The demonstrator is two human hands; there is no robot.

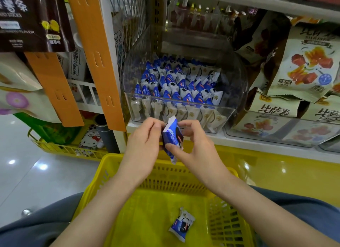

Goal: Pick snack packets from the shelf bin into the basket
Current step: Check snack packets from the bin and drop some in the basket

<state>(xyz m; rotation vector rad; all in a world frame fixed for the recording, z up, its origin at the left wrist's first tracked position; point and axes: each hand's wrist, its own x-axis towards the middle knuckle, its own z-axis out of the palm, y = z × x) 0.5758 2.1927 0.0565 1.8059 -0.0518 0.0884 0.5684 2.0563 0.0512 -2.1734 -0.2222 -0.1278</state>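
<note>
**Both hands on one packet, over the basket**

Far L I see a dark snack bag point(33, 20) hanging up top, w/ orange hanging strips point(95, 58) beside it. Below those, a small yellow basket point(60, 147) sits on the floor.

Moving in: left hand point(145, 141) is at centre frame, fingers curled in and pinching the L edge of a blue-and-white snack packet point(172, 138). Packet is upright, in the air just in front of the shelf edge point(257, 143) and above the far rim of the yellow basket point(128, 165). Right hand point(195, 149) has it from the other side, thumb low on the front, fingers clamped round the top and back.

Directly behind the hands, the clear shelf bin point(239, 77) is packed w/ rows of the same packets point(176, 82). One more packet point(182, 224) lies flat on the basket floor, R of centre.

Far R: cream pizza-roll bags point(303, 62) stacked on the shelf, next to the bin.
</note>
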